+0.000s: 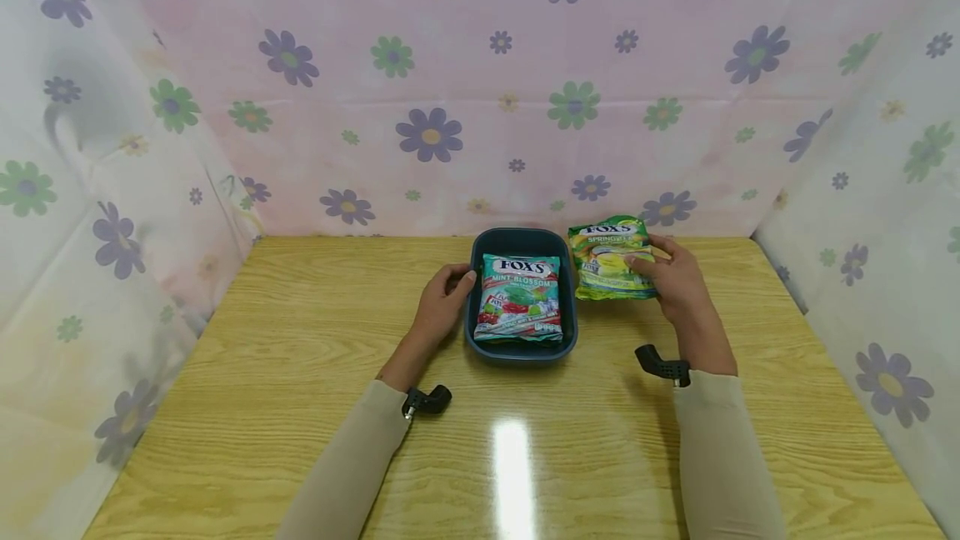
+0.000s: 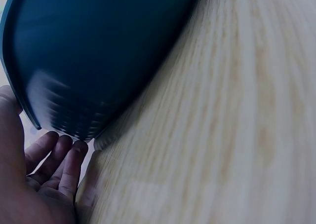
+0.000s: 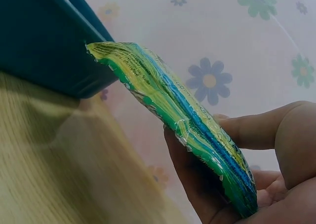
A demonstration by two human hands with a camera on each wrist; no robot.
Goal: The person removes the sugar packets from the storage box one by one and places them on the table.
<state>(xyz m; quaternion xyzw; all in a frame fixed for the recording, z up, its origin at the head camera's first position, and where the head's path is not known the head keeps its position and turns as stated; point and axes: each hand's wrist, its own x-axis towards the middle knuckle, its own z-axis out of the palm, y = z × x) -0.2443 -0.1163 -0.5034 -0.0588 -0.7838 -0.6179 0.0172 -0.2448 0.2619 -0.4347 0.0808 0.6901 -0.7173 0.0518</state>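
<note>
a: right hand [image 1: 679, 277]?
b: pinching the green fox's packet [image 1: 606, 261], off the table [image 1: 300, 315], just right of the tub [image 1: 520, 355].
a: left hand [image 1: 441, 305]?
b: fingers loosely bent, not clenched, touching the tub's left side.
a: inside the tub?
b: teal fox's packet [image 1: 519, 300], lying label up.

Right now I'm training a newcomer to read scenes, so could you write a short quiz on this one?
1. Which hand holds the yellow-green Fox's bag?
2. True or false: the Mint Blossom bag lies inside the dark tub.
3. The left hand is nearest: A) the yellow-green Fox's bag; B) the dark tub; C) the flowered backdrop.

Key: 1. The right hand. 2. True. 3. B.
</note>
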